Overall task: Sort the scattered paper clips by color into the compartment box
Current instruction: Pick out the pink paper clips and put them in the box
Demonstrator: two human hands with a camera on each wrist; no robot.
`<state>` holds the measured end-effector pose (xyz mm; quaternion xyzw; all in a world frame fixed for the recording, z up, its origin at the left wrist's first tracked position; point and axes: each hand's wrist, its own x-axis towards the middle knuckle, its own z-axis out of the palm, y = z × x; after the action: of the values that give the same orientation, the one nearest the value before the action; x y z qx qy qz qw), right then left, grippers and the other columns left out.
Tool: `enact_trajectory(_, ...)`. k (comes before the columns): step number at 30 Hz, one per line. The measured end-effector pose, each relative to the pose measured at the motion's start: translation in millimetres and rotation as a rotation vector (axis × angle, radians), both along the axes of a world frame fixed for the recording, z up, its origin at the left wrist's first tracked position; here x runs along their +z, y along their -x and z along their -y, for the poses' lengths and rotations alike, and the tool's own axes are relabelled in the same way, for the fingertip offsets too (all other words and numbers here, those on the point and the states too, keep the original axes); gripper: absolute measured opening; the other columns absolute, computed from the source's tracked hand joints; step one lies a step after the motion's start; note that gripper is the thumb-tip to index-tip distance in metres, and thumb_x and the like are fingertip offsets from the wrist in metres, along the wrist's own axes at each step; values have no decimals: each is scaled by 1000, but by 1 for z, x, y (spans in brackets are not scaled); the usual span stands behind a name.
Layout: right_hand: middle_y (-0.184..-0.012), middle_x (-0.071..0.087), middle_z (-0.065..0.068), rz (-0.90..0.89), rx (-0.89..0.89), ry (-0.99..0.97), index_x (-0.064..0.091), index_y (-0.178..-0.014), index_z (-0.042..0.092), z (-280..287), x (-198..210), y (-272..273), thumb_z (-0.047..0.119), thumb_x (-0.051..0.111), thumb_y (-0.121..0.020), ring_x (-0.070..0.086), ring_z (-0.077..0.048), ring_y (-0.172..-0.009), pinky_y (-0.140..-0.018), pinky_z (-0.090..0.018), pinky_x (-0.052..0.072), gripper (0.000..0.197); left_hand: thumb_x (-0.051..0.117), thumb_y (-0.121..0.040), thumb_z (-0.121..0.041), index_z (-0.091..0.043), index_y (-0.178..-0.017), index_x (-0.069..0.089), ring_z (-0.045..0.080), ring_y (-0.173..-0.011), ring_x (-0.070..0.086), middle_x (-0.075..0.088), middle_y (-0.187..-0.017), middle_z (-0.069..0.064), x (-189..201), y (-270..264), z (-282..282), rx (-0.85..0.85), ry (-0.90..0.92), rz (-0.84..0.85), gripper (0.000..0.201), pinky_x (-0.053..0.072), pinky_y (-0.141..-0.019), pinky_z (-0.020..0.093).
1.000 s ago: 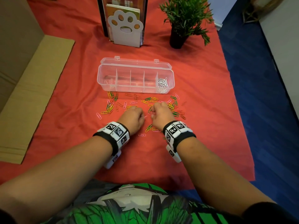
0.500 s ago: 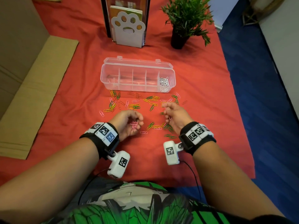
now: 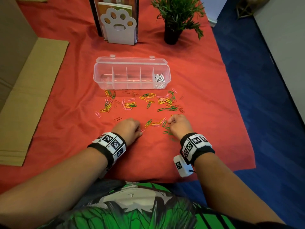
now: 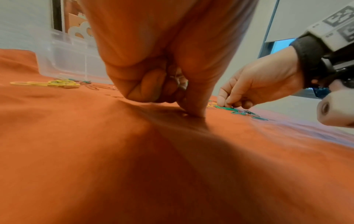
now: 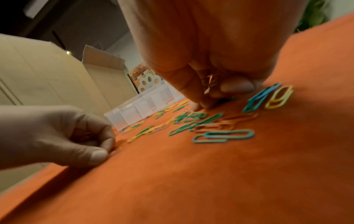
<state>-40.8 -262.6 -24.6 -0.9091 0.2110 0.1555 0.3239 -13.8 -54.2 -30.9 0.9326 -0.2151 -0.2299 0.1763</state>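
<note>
**Both hands down among the scattered clips, box partly filled**

From my remote station I note the left hand (image 3: 127,129) low on the red cloth (image 3: 66,113), fingers curled under, thumb tip and forefinger pressed together at a pink paper clip (image 3: 142,131). The left wrist view shows a few clips bunched in its curled palm; their color I cannot tell. The right hand (image 3: 179,125) is likewise curled, fingertips (image 5: 197,106) pinching down among the green paper clips (image 3: 166,129), with several clips held in its palm in the right wrist view.

The loose paper clips (image 3: 148,101), yellow, green, pink and red, lie spread between the hands and the clear compartment box (image 3: 132,86). The box stands open with 5 compartments; white paper clips (image 3: 159,79) fill the rightmost 1.

Behind the box stand a paw-shaped bookend (image 3: 118,28) and a potted plant (image 3: 175,19). Flat cardboard (image 3: 33,90) lies left of the cloth.
</note>
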Motion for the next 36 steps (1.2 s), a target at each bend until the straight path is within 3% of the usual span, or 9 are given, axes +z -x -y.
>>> enact_trajectory(4, -101, 59, -16, 50, -19, 107, 60, -89, 9, 6, -4, -3, 14, 53, -83, 54, -28, -99, -84, -26, 36, 11, 56, -86, -26, -11, -92, 60, 29, -102, 56, 60, -106, 11, -3, 4, 2, -26, -15, -9, 16, 42, -88, 34)
enact_trajectory(8, -110, 54, -14, 85, 103, 171, 58, -102, 12, -8, -7, -3, 27, 61, -81, 53, -30, -104, -94, -33, 43, 26, 58, -85, -27, -10, -96, 60, 30, -102, 56, 59, -106, 12, -1, 5, 6, -28, -35, 57, 20, 45, -88, 36)
enact_trajectory(14, -114, 50, -17, 83, 109, 144, 56, -99, 7, -20, -5, -13, 17, 59, -83, 52, -34, -105, -93, -35, 42, 20, 53, -87, -27, -7, -96, 60, 33, -101, 58, 58, -106, 14, -1, 7, 6, -89, -93, 70, 23, 47, -87, 38)
enact_trajectory(19, -90, 59, -6, 81, -25, -43, 56, -95, 11, -8, 6, -20, 15, 54, -88, 55, -22, -89, -77, -23, 36, 8, 53, -84, -18, -14, -80, 58, 27, -81, 58, 62, -86, 10, 3, 6, 7, 79, 136, -126, 8, 44, -75, 32)
enact_trajectory(23, -69, 47, 7, 120, -80, -228, 59, -105, 15, -3, 8, -21, 10, 50, -90, 47, -6, -61, -59, -17, 37, 17, 52, -80, -7, -19, -63, 45, 16, -46, 36, 46, -52, 0, 14, 3, 19, 588, 638, -593, 22, 29, -43, 21)
enact_trajectory(26, -63, 45, 3, 70, -238, -516, 58, -80, 15, -4, 12, -21, 2, 41, -92, 41, -1, -45, -40, -12, 30, 25, 45, -79, 5, -18, -68, 51, 7, -37, 35, 52, -52, 0, 25, -4, 27, 728, 813, -760, 26, 25, -37, 12)
enact_trajectory(29, -63, 45, 0, 6, -421, -815, 52, -74, 15, -9, 16, -15, 0, 44, -90, 42, -4, -40, -35, -15, 30, 24, 38, -81, 4, -20, -79, 58, 4, -33, 33, 51, -50, -2, 26, -12, 34, 684, 786, -787, 30, 23, -37, 11)
enact_trajectory(33, -62, 47, 6, -28, -61, -307, 56, -71, 22, -16, 9, -6, 8, 55, -84, 41, -9, -52, -48, -20, 33, 20, 57, -85, -23, -20, -66, 59, 8, -45, 46, 52, -58, -2, 14, -18, 43, 419, 412, -350, 19, 36, -52, 21)
enact_trajectory(36, -89, 50, -3, 33, 149, 11, 63, -90, 14, -23, 1, 1, 13, 58, -82, 54, -21, -82, -76, -26, 43, 10, 71, -75, -30, -15, -75, 64, 19, -62, 50, 57, -66, 2, 6, -18, 45, 289, 230, -137, 17, 34, -59, 24)
